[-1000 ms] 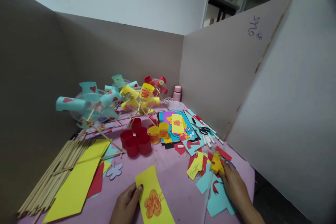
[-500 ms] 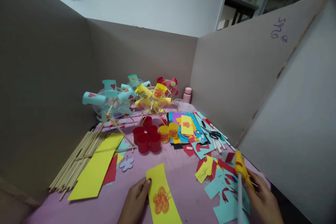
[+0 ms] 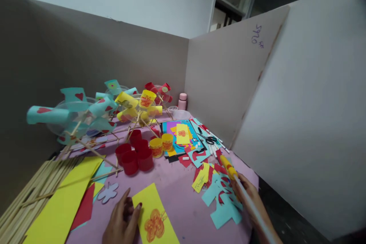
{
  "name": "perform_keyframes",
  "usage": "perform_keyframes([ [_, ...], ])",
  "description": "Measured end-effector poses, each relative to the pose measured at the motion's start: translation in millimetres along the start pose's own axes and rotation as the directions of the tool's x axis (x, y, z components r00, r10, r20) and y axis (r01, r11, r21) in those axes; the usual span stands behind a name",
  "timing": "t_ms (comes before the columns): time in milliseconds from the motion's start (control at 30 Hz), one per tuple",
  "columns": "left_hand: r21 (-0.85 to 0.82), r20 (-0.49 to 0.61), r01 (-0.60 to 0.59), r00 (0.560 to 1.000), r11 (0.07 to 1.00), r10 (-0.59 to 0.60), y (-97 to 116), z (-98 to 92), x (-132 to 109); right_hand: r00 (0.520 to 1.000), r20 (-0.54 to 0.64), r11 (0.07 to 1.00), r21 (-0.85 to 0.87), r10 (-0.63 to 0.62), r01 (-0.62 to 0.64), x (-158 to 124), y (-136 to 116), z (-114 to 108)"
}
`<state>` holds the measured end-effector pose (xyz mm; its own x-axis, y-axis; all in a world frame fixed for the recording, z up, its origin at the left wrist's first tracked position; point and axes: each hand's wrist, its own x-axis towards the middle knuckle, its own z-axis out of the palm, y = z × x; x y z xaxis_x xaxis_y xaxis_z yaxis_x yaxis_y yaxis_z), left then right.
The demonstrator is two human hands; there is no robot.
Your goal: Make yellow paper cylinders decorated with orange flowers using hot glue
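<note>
A yellow paper strip [image 3: 147, 198] with an orange scribbled butterfly lies in front of me. My left hand [image 3: 121, 217] is at its left edge, thumb resting on the paper, index finger lifted and apart from the thumb. On the right, my right hand [image 3: 246, 190] is wrapped around a yellow glue gun [image 3: 227, 164], with a long whitish glue stick [image 3: 256, 207] protruding from its rear toward me. Under and beside the gun are light-blue paper scraps [image 3: 224, 213]. A pale flower-shaped cutout [image 3: 108, 192] sits left of the strip.
Several red paper rings [image 3: 130, 162] and two yellow rings [image 3: 156, 148] stand mid-table. Paper-bladed wheels on stick stands [image 3: 78, 112] fill the back left. Wooden sticks [image 3: 34, 194] and yellow sheets [image 3: 65, 198] lie left. Scissors [image 3: 210, 140] and a pink bottle [image 3: 182, 101] are farther back.
The view has swung to the right. My left index finger has lifted off the yellow strip, while the thumb stays on it. The glue gun now points farther away from me.
</note>
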<state>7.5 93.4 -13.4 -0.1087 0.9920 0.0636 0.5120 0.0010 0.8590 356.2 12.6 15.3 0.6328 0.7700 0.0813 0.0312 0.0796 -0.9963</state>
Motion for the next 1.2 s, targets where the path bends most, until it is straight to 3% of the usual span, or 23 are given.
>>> perform_keyframes([
  [200,-0.046,0.049,0.068,0.997,0.997,-0.066,-5,0.9,4,0.989,-0.025,0.954,0.272,0.143,-0.13,-5,-6,-11],
  [300,-0.223,0.045,0.105,0.994,0.969,-0.097,-1,5.3,0,0.972,0.018,0.898,0.379,0.234,-0.223,-10,-6,-13],
  [400,-0.417,0.139,0.159,0.984,0.895,-0.11,7,11.4,-6,0.935,0.047,0.845,0.413,0.351,-0.338,-18,-7,-7],
  [500,-0.449,0.219,0.191,0.971,0.873,-0.099,13,17.7,-16,0.927,0.171,0.859,0.351,0.333,-0.373,-29,-14,7],
  [600,-0.428,0.242,0.171,0.968,0.888,-0.069,14,23.1,-27,0.902,0.344,0.9,0.252,0.26,-0.356,-43,-26,26],
  [667,-0.396,0.243,0.138,0.969,0.908,-0.042,13,25.2,-34,0.882,0.4,0.922,0.178,0.251,-0.343,-53,-33,38],
  [867,-0.234,0.244,0.009,0.968,0.972,0.05,7,23.3,-44,0.808,0.511,0.948,-0.043,0.292,-0.316,-78,-42,60],
  [1000,-0.164,0.183,-0.101,0.974,0.981,0.131,7,19.0,-47,0.761,0.561,0.936,-0.077,0.326,-0.344,-83,-35,67],
  [1200,-0.182,0.145,-0.222,0.957,0.958,0.25,42,10.5,-48,0.728,0.596,0.933,-0.117,0.34,-0.34,-86,-25,72],
])
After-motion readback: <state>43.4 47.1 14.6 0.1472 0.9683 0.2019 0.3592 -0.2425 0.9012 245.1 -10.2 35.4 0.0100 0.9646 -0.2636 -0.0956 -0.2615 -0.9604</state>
